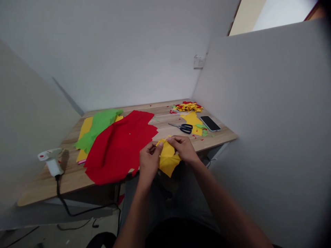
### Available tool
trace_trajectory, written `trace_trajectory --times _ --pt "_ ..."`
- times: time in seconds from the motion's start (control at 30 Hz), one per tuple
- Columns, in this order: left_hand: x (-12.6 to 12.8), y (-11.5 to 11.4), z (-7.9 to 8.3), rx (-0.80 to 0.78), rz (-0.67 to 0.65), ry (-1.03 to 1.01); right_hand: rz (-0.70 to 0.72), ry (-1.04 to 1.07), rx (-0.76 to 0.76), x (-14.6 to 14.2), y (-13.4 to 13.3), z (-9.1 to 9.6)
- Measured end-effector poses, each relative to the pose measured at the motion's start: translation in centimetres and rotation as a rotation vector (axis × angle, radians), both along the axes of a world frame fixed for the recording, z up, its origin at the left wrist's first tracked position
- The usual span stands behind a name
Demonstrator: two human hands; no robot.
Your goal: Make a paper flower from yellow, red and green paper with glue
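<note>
1. Yellow piece (168, 163) is held up between both hands, just to the right of the red sheet (125, 146), at the front edge of the bench (74, 179); its lower part tapers to a point.
2. Left hand (150, 157), the nearer one to the red sheet: thumb and fingers pinch the yellow piece at its upper left.
3. Right hand (184, 147), farther right of the red sheet: thumb and forefinger grip the same piece along its top edge.
4. Green sheet (102, 125) lies to the left of the red sheet and behind it, on top of a yellow sheet (86, 129).
5. Glue gun (53, 165) stands left of the red sheet, its black cord (62, 199) dropping over the bench's edge.
6. Scissors (186, 128) lie right of the red sheet, handles touching a yellow offcut (191, 118).
7. Phone (210, 123) lies farther right of the red sheet, beyond the green scraps (201, 127).
8. Pile (188, 107) of yellow and red cutouts sits behind and right of the red sheet.
</note>
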State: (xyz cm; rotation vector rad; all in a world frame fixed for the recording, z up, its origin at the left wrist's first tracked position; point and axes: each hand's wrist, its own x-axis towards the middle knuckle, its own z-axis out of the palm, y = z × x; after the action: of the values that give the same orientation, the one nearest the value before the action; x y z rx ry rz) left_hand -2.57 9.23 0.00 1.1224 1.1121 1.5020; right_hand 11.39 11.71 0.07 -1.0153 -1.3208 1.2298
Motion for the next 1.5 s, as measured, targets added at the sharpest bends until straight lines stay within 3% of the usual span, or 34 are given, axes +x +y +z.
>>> trace_trajectory --times 0.13,0.33,0.47,0.73,0.9,1.07,1.27,1.37,1.5 --pt "-0.4 2.1 -0.8 -0.005 0.049 -0.030 -0.010 -0.047 -0.042 0.0 1.9 -0.1" --pt "-0.8 5.5 -0.7 -0.080 -0.010 -0.079 0.025 -0.057 -0.062 0.1 5.3 -0.4" --pt "-1.0 8.4 -0.6 -0.078 0.028 -0.044 0.051 -0.103 -0.047 0.2 7.9 -0.7" --pt "-2.2 14.2 -1.3 -0.128 -0.020 0.035 0.051 -0.110 -0.056 0.3 13.7 -2.1" --pt "-2.6 18.1 -2.6 -0.219 -0.158 0.026 0.027 -0.076 -0.017 0.2 17.7 -2.7" --pt "-2.5 21.5 -4.5 -0.199 -0.042 -0.049 0.060 -0.078 0.003 -0.1 21.4 -3.6" --pt "-2.4 21.6 -5.1 -0.227 -0.126 -0.075 -0.011 -0.056 0.037 -0.1 22.8 -5.3" --pt "-2.0 21.1 -5.4 -0.186 -0.130 -0.098 0.007 -0.132 0.188 0.3 22.1 -5.5" --pt "-1.5 20.9 -6.2 -0.167 -0.039 0.005 0.100 -0.342 0.350 0.7 21.3 -5.6"
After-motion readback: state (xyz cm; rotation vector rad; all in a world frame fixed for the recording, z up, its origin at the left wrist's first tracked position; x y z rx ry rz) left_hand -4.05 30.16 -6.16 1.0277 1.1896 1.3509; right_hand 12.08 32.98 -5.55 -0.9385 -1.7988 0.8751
